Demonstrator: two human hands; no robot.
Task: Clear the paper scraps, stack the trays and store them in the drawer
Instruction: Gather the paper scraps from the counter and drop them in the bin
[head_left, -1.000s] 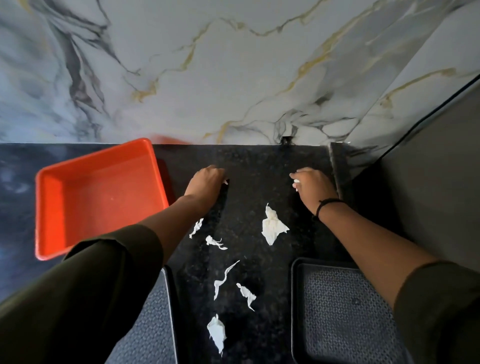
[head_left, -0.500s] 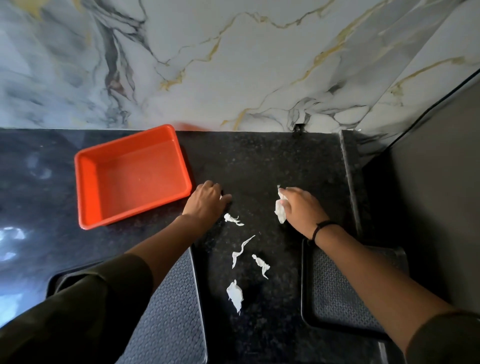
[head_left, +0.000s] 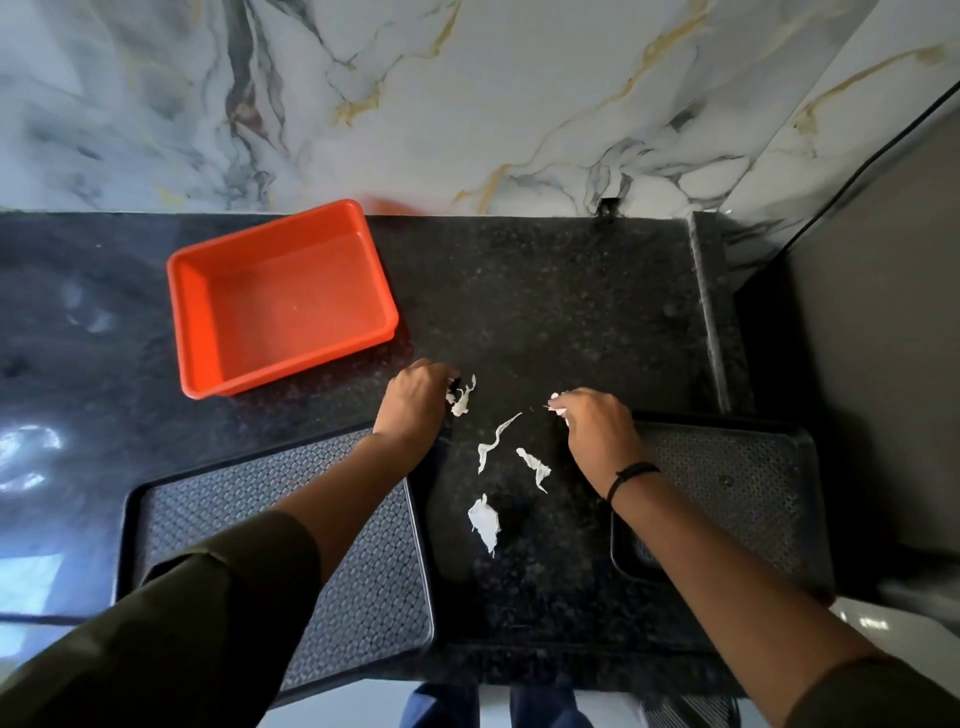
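White paper scraps lie on the black counter (head_left: 571, 291) between two dark trays. My left hand (head_left: 415, 402) is closed on a scrap (head_left: 462, 397) that sticks out from its fingers. My right hand (head_left: 597, 426) is closed on crumpled white scraps (head_left: 558, 405) showing at its fingertips. Three loose scraps remain between my hands: a thin strip (head_left: 493, 441), a twisted piece (head_left: 535, 467) and a wider piece (head_left: 484, 522). A black textured tray (head_left: 363, 597) lies under my left forearm, another black tray (head_left: 737, 467) under my right. An empty orange tray (head_left: 280, 296) stands at the back left.
A marble wall (head_left: 467, 104) rises behind the counter. A dark panel (head_left: 872, 338) closes off the right side past the counter's raised edge. The counter's front edge runs just below the trays, with floor and my feet visible beneath.
Both hands have drawn back toward me along the counter, gathering scraps on the way. The large scraps seen earlier near my right and left hands are now in my hands. The view has tilted down.
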